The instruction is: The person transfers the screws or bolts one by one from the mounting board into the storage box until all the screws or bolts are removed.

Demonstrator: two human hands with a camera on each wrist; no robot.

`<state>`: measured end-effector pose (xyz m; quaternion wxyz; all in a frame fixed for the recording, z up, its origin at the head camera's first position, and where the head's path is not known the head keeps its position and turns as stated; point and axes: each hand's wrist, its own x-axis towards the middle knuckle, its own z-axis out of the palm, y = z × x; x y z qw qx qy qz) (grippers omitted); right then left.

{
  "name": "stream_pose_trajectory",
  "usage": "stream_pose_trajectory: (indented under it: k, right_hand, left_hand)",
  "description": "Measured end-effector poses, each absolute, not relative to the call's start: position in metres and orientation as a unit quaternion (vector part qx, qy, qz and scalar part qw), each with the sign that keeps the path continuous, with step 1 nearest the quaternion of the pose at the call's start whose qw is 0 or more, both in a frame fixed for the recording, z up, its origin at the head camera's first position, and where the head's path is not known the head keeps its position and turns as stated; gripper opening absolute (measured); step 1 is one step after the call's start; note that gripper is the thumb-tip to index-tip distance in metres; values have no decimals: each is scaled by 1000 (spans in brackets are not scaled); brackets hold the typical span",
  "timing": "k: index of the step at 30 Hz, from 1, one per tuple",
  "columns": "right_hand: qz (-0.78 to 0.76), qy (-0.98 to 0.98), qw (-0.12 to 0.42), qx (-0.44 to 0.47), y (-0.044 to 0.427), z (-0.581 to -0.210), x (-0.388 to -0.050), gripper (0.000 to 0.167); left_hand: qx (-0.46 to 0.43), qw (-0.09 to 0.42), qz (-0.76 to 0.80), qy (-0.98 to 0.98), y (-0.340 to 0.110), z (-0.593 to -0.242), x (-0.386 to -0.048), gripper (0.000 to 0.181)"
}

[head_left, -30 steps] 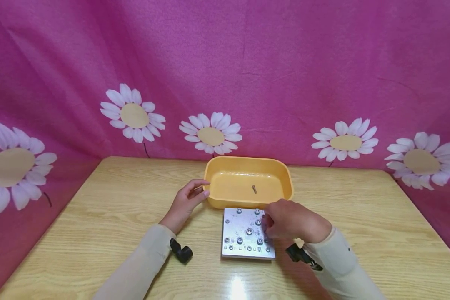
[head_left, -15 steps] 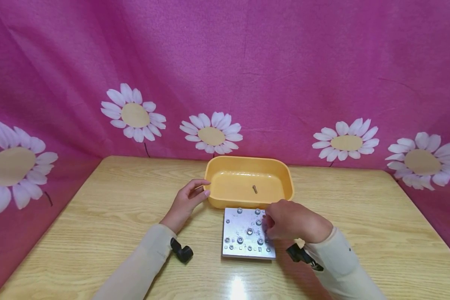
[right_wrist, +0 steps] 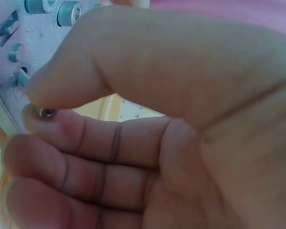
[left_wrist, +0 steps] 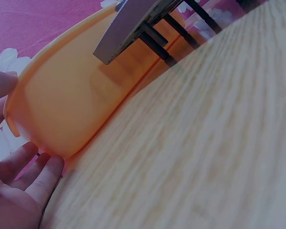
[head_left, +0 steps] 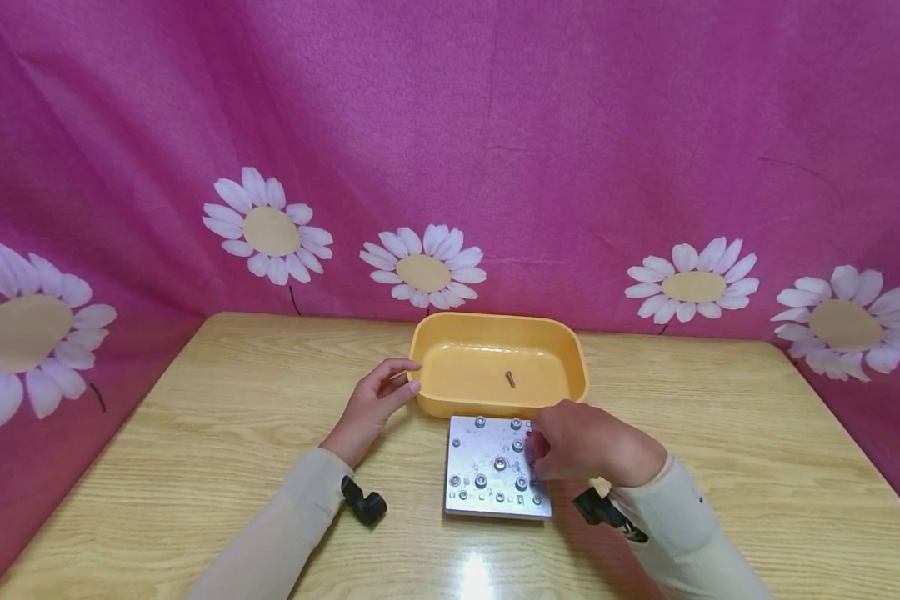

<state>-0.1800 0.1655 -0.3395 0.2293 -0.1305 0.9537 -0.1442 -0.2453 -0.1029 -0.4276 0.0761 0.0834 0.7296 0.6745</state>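
My right hand (head_left: 581, 442) is at the right edge of a silver metal plate (head_left: 476, 457). Its thumb and index finger pinch a small screw (right_wrist: 48, 113), mostly hidden by the fingertips. Socket-head screws (head_left: 500, 463) of different sizes sit in the plate, and the left wrist view shows threaded shanks (left_wrist: 155, 45) sticking out beneath it. At the left end of a yellow plastic bin (head_left: 495, 408), my left hand (head_left: 371, 404) touches the wall with spread, slightly bent fingers. One loose screw (head_left: 510, 379) lies on the bin floor.
The wooden table (head_left: 270, 400) carries the plate directly in front of the bin. A pink cloth (head_left: 540, 150) with white flowers hangs behind and at both sides. Each sleeve bears a black wrist camera (head_left: 371, 508).
Both hands hold nearly the same position, with the right thumb and index finger staying at the plate's right edge. The bin, plate and loose screw have not visibly moved.
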Motion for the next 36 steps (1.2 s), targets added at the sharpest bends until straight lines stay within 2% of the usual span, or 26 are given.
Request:
stream_pose_trajectory:
  k: [5,16,26,36]
  right_hand:
    - [-138,958,212,-133,166,-339,-181,16]
    - [-142,964,133,-179,167,-336,-185,14]
    - [-194,951,46,-237,170,-338,-192,8]
    - [-256,935,-29,-243,175,-342,-205,8]
  left_hand:
    - [81,77,674,730,-103,-423,-241,35]
    - [81,77,671,733,-103,-423,-242,34]
    - [74,73,676,730,-104,-448,-259,32]
    - [71,63,673,734,-104,-448,-256,30]
